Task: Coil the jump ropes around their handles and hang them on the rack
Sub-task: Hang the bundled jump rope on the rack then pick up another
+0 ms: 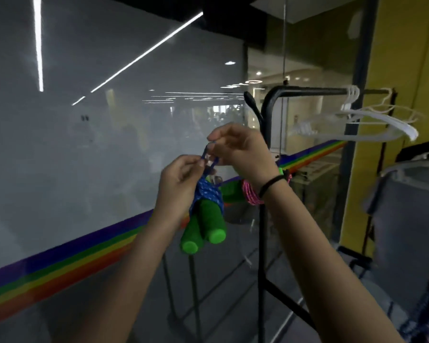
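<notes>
The left hand (181,181) is closed in a pinch on one side of a small loop (204,154) of the blue rope (208,194). The right hand (243,154) is closed in a pinch on the other side of the loop; a black band (270,185) is worn on its wrist. The rope is held in the air in front of the rack and is not yet hung. Its coils are wound round the upper ends of two green handles (206,229), which hang side by side below the hands.

The step in hand is judged to be the securing of the finished coil and the forming of a hanging loop.

Just behind the right wrist, a pink rope (252,195) is seen at the rack (262,219); how it is attached cannot be told. White hangers (372,120) are carried on the top bar. A glass wall with a rainbow stripe (60,263) lies beyond.

For the next move, the loop should be kept open, the bundle carried to the rack, and the loop passed over a hook or bar. The coils should be kept from slipping off the handles.
</notes>
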A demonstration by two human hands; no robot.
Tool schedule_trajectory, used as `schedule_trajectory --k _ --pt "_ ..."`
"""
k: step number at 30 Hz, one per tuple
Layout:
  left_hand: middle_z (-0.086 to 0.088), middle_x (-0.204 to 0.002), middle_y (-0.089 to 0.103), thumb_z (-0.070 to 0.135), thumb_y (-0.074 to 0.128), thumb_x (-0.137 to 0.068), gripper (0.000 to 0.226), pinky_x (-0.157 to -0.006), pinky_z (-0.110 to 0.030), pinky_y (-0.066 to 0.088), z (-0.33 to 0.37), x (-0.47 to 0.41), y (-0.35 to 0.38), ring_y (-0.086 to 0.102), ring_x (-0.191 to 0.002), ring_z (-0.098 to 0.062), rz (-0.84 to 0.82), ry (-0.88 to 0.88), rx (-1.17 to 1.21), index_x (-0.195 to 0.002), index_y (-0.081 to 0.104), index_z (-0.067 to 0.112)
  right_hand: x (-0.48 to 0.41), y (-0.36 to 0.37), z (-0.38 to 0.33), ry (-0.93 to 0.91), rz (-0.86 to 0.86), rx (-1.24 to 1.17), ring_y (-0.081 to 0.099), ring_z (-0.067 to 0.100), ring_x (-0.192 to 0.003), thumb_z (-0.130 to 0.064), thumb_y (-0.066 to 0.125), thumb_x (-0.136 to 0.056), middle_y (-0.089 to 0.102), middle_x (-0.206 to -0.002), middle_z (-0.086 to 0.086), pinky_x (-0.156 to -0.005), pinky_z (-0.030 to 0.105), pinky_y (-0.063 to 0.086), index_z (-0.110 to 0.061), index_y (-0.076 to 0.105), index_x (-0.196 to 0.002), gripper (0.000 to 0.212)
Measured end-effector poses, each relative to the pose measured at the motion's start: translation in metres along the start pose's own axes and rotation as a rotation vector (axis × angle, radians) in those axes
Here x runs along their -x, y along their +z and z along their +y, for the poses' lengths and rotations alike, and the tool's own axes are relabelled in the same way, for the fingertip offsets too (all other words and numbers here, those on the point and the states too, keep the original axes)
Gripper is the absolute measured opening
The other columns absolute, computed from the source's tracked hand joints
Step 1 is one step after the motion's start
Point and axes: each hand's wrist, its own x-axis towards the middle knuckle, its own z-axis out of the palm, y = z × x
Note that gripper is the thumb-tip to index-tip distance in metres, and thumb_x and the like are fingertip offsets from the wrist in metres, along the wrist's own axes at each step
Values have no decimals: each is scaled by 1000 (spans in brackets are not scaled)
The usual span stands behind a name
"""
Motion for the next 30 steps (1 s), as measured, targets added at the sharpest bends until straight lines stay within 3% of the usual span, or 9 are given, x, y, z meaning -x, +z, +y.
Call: schedule_trajectory --k 2,5,9,14,17,19,23,28,30 --pt "-1 -69 67 6 50 -93 10 -56 -15 50 2 -28 5 65 -59 -1 -47 31 16 -94 58 0 -18 -7 -1 -10 55 48 61 18 -64 2 62 -82 60 -76 13 -61 24 56 -14 57 -80 16" --pt "0 -72 65 6 50 -93 9 -57 -13 50 12 -70 12 64 -56 2 -128 71 -18 -93 58 3 -43 -20 -6 -20 146 99 63 12 -62 1 61 -82 62 -72 7 -61 22 57 -15 56 -78 18" --pt "0 -75 67 11 56 -91 14 -74 -32 56 21 -114 27 66 -66 -11 -172 150 -90 -80 61 18 -69 -37 -10 -60 264 182 63 10 -62 -1 61 -83 62 -71 4 -61 21 56 -7 58 -86 7" --pt "-7 -78 70 14 61 -87 13 -83 -38 56 35 -147 54 68 -73 -18 -182 178 -120 -76 65 17 -92 -59 -10 -88 442 320 68 19 -69 -4 62 -82 64 -73 3 -61 25 57 -8 62 -84 5" --pt "-7 -85 69 15 63 -85 7 -91 -44 52 34 -159 66 67 -91 -26 -194 155 -141 -84 70 15 -98 -69 -13 -39 467 374 65 12 -66 -5 62 -82 63 -72 -1 -53 15 52 -16 61 -73 15" --pt "-4 -81 69 16 66 -81 10 -92 -46 51 29 -161 71 67 -94 -27 -214 140 -138 -75 69 23 -99 -74 -11 -7 474 405 64 10 -64 -6 63 -83 63 -72 -1 -50 13 49 -19 60 -68 20" --pt "-15 -92 71 12 65 -82 11 -92 -47 52 14 -160 80 68 -92 -29 -258 86 -122 -91 71 8 -95 -83 -2 44 447 452 66 12 -61 -6 62 -82 64 -68 1 -56 21 55 -17 61 -64 21" --pt "-8 -88 68 11 65 -84 8 -87 -35 52 0 -153 88 65 -80 -19 -279 92 -179 -91 68 9 -85 -91 16 77 403 499 65 18 -69 -6 62 -83 64 -70 1 -61 26 58 -14 65 -70 15" --pt "-8 -88 67 12 65 -84 13 -84 -33 50 -7 -150 88 63 -75 -15 -301 97 -190 -96 68 6 -84 -91 21 79 410 539 68 21 -74 -10 63 -82 68 -76 4 -67 35 60 -18 66 -68 16"
